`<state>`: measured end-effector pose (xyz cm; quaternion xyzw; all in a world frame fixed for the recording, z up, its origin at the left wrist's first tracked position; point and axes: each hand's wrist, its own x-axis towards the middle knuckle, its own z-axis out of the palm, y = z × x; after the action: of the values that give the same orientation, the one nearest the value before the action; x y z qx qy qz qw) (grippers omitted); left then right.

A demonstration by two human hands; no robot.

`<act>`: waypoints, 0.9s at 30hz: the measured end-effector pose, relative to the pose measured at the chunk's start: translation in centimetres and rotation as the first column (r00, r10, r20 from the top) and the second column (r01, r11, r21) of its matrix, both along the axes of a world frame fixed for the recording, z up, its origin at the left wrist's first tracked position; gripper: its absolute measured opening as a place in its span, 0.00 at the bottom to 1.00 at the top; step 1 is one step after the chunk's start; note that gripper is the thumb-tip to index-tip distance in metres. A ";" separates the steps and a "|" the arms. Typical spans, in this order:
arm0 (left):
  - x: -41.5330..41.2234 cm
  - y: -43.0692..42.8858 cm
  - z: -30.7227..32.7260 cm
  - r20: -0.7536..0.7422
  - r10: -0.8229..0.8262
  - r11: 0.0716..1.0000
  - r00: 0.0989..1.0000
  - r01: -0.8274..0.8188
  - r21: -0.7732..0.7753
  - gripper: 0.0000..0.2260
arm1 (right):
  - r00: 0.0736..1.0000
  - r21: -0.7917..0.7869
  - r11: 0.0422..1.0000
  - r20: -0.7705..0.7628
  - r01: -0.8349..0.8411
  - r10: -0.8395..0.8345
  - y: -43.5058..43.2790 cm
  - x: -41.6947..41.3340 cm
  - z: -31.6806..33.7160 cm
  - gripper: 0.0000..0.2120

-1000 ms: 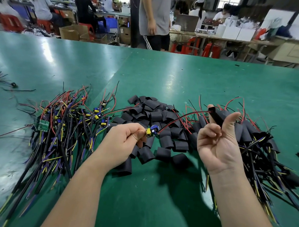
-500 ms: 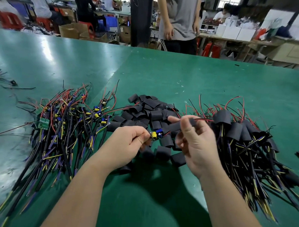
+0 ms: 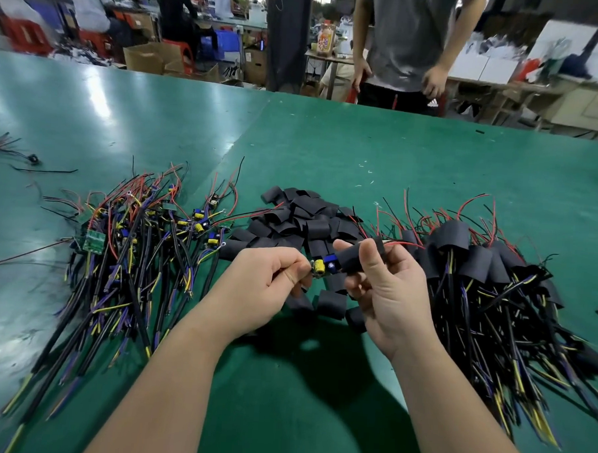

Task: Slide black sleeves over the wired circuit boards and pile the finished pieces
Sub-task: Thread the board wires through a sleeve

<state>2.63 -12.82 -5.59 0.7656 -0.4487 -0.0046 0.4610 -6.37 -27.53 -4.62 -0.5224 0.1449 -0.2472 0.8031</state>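
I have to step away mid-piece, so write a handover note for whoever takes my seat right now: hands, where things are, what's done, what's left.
Left hand: pinches the circuit board by one end.
Right hand: holds a black sleeve at the board's other end, not yet over it; the red wire emerges behind it.
On the green table: unsleeved boards left, loose sleeves in the middle, finished pile right.
Done: the right pile.
Left: push this sleeve over the board, add it to the finished pile, then work through the left heap.
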 end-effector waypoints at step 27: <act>-0.6 -0.4 0.3 -0.400 -0.025 0.999 0.916 0.042 0.035 0.16 | 0.972 -0.029 0.972 -0.017 -0.234 0.233 1.0 0.1 -0.3 0.07</act>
<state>2.07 -13.20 -5.31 0.7506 -0.3581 -0.1780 0.5261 -6.29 -26.57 -4.87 -0.5497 0.0842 -0.1497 0.8175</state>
